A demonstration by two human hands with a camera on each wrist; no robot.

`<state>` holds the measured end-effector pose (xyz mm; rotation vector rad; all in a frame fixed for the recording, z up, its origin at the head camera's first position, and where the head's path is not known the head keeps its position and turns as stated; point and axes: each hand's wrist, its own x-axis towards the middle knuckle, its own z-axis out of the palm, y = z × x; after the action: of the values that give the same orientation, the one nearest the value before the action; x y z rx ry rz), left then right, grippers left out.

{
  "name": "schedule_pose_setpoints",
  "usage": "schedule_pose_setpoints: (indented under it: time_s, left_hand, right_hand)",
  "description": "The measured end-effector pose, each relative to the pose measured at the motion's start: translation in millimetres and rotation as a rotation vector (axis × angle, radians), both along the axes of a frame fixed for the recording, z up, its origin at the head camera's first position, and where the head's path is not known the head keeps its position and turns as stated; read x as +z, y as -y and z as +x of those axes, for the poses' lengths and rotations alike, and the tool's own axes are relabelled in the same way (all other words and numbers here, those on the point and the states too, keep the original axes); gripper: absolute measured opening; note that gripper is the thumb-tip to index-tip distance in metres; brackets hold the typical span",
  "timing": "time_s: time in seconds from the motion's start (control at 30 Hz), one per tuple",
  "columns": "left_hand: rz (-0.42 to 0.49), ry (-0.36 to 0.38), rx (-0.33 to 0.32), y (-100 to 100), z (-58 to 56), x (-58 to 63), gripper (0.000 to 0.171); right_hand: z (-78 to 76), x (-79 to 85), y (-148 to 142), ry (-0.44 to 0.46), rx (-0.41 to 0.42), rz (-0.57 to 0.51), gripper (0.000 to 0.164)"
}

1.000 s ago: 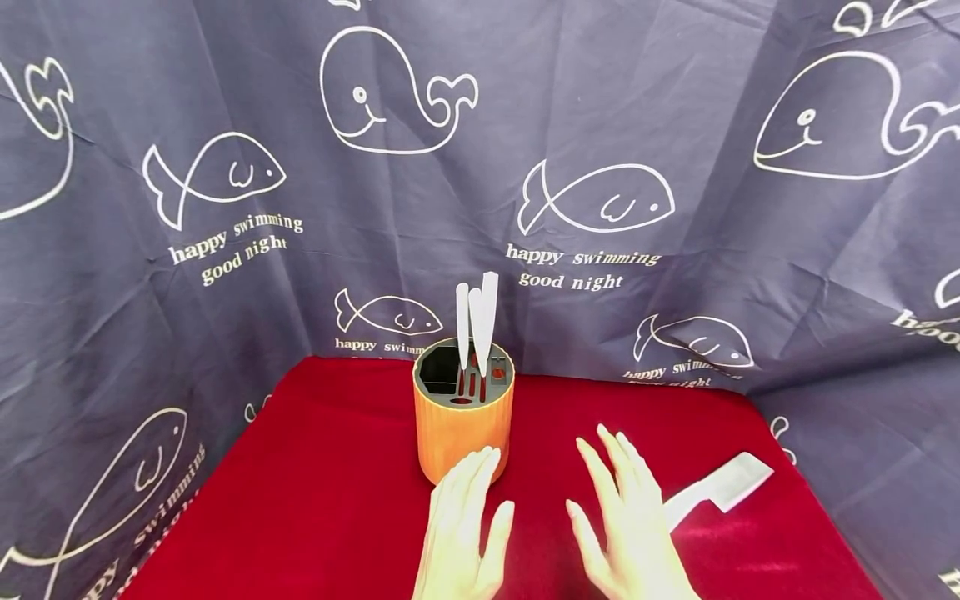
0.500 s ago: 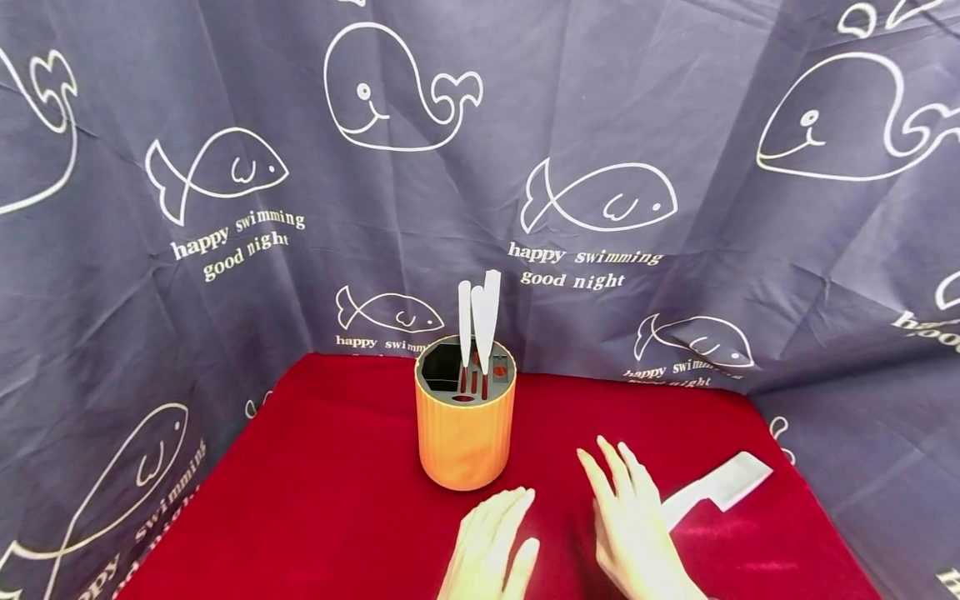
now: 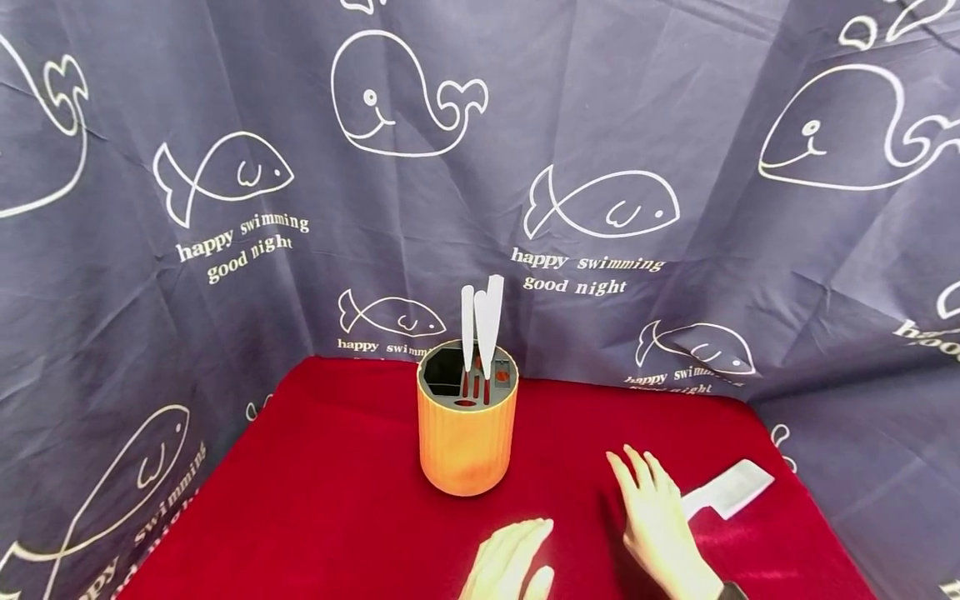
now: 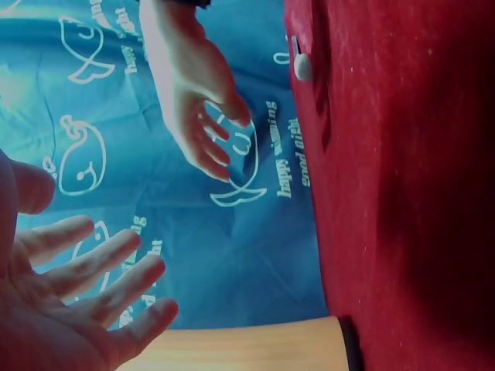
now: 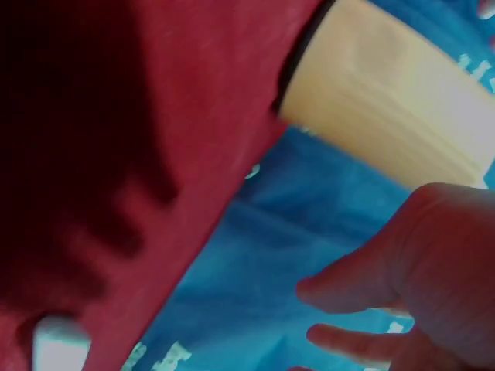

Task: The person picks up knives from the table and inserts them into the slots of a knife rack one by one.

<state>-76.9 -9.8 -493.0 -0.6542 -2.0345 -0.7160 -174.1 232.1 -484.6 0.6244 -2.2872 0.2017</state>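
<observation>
My right hand (image 3: 663, 525) hovers over the red cloth with its fingers loosely extended, holding nothing. Just right of it lies a cleaver (image 3: 738, 487) with a broad pale blade; its white handle is partly hidden by the hand. That handle's end (image 5: 60, 345) shows at the lower left of the right wrist view. My left hand (image 3: 506, 562), also holding nothing, is at the bottom of the head view, fingers spread in the left wrist view (image 4: 85, 301). Beyond it stands an orange ribbed knife holder (image 3: 467, 450), upright, with several white-handled knives (image 3: 486, 325) in its slotted black top.
The red cloth (image 3: 322, 500) covers the table. Behind it and at both sides hangs a grey-blue curtain (image 3: 420, 217) printed with whales and fish. The knife holder has a wide dark compartment (image 3: 442, 371) at its left.
My left hand has drawn back from in front of the knife holder, down and to the right. My right hand has moved right, closer to the cleaver's handle. Holder and cleaver stay put.
</observation>
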Motion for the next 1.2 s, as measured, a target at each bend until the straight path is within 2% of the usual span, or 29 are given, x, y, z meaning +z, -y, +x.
schedule_pose_setpoints:
  time_s: [0.07, 0.13, 0.3, 0.4, 0.57, 0.7, 0.87, 0.97, 1.1, 1.2]
  left_hand:
    - [-0.003, 0.037, -0.007, -3, 3.5, -1.0, 0.044]
    - [0.001, 0.042, -0.013, -7, 5.7, -2.8, 0.043]
    - [0.058, -0.049, -0.059, -17, 5.8, -9.1, 0.038]
    - [0.066, -0.082, -0.061, -21, 5.7, -11.9, 0.035]
    - [0.045, -0.028, -0.029, -25, 11.3, -13.0, 0.036]
    - [0.041, 0.017, -0.016, -29, 16.9, -14.4, 0.041]
    - [0.033, -0.025, -0.014, -34, 15.3, -22.2, 0.038]
    - [0.028, -0.043, -0.018, -34, 14.1, -24.0, 0.038]
    - [0.018, 0.026, -0.011, -30, 17.4, -19.6, 0.043]
    - [0.030, 0.057, -0.016, -28, 18.1, -16.9, 0.044]
  right_hand:
    - [-4.3, -3.4, -8, -0.002, -0.017, 0.008, 0.079]
    - [-8.5, -6.0, -17, -0.004, -0.034, 0.012, 0.081]
    - [-15.3, -11.7, -35, 0.020, -0.079, 0.022, 0.086]
    - [-17.3, -15.4, -43, 0.041, -0.096, 0.030, 0.088]
    - [-21.1, -24.0, -58, 0.102, -0.122, 0.043, 0.086]
    - [-23.9, -31.2, -69, 0.197, -0.147, 0.080, 0.075]
    - [-24.0, -33.3, -80, 0.328, -0.166, 0.103, 0.045]
    - [-23.6, -32.6, -84, 0.379, -0.162, 0.108, 0.041]
    - [-22.3, -33.6, -88, 0.359, -0.138, 0.129, 0.051]
    - [-21.7, -36.9, -89, 0.291, -0.112, 0.144, 0.055]
